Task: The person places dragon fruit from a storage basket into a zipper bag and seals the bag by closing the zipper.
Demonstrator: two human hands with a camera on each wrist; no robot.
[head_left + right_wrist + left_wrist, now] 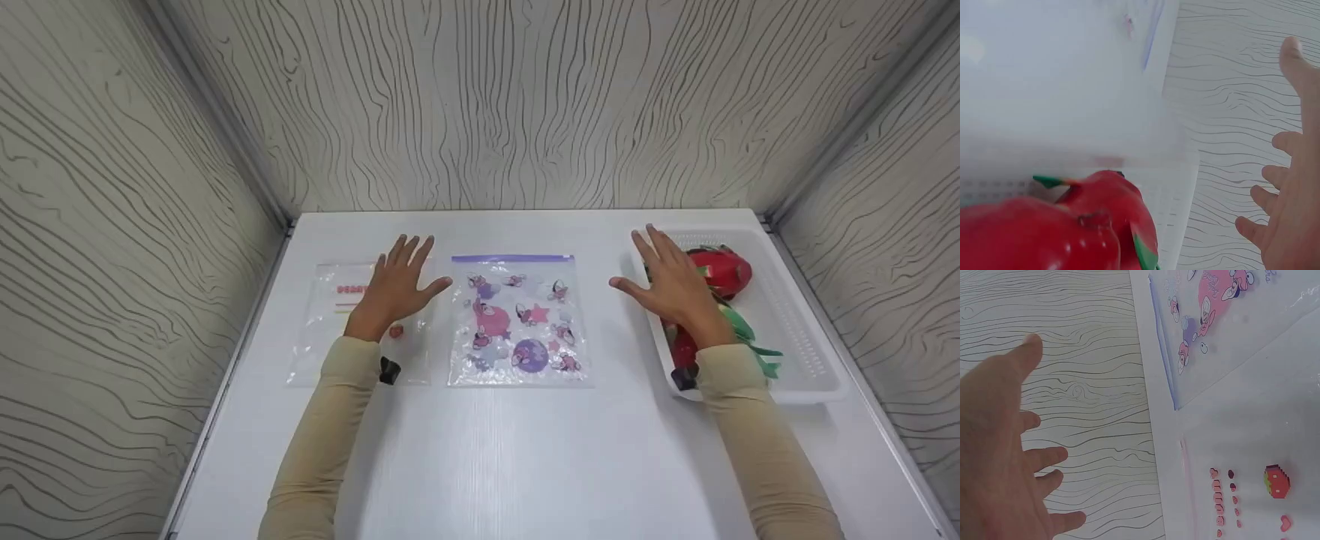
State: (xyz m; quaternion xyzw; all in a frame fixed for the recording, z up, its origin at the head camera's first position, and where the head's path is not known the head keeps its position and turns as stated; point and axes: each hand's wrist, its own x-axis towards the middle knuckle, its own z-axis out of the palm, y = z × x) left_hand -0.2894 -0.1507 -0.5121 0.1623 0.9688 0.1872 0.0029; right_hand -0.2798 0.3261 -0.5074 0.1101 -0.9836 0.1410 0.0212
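Hovering, fingers [424,251] spread: L hand [395,290] over clear red-print bag [322,319], R hand [675,289] nr red/grn dragon fruit [729,271].

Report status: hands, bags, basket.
Left hand and right hand empty, fingers spread. Purple-topped bag flat between them. Red fruit in white basket. Left sleeve partly hiding other bag.

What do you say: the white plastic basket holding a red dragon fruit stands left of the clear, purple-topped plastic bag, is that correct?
Not left: the head view shows the white plastic basket, holding a red dragon fruit, standing to the right of the clear, purple-topped plastic bag.
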